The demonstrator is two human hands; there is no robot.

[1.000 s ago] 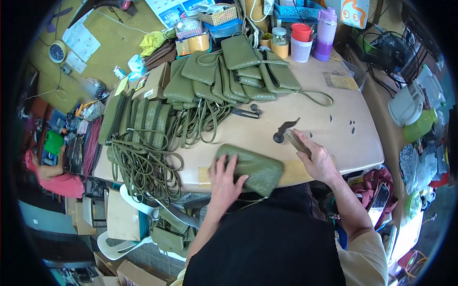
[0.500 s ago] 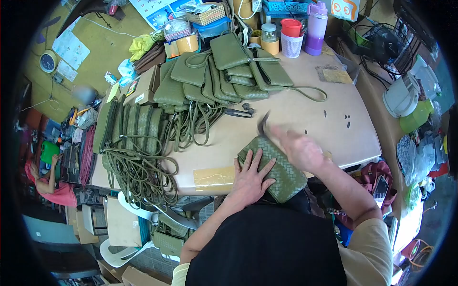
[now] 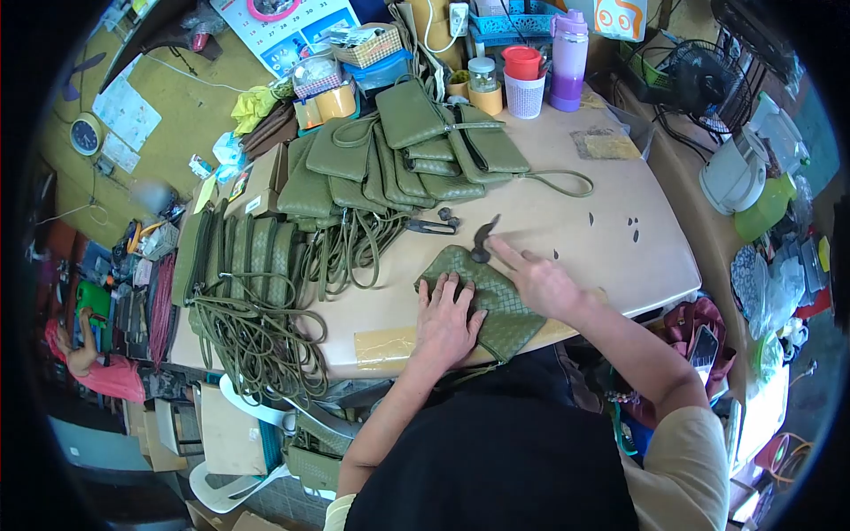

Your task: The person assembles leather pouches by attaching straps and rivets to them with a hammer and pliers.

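A green woven-pattern pouch (image 3: 509,310) lies on the table at its front edge, its lower corner towards my body. My left hand (image 3: 445,326) rests flat on the pouch's left side, fingers spread. In my right hand (image 3: 547,281) is a hammer, index finger stretched along towards its head; the handle is hidden by the hand. The dark curved hammer head (image 3: 482,241) is at the pouch's far corner. Just beyond lie a dark pair of thread snips (image 3: 431,227) and small dark pieces (image 3: 448,215).
A heap of green pouches (image 3: 398,155) covers the back of the table. To the left, more pouches (image 3: 252,239) stand in a row with tangled straps (image 3: 257,332). A purple bottle (image 3: 567,66) and red-lidded cup (image 3: 524,80) stand at the back. Another person (image 3: 106,376) is at far left.
The pouch and my left hand have shifted left and away from my body, further onto the table. My right hand's motion blur is gone; the hammer head is now lower, at the pouch's corner.
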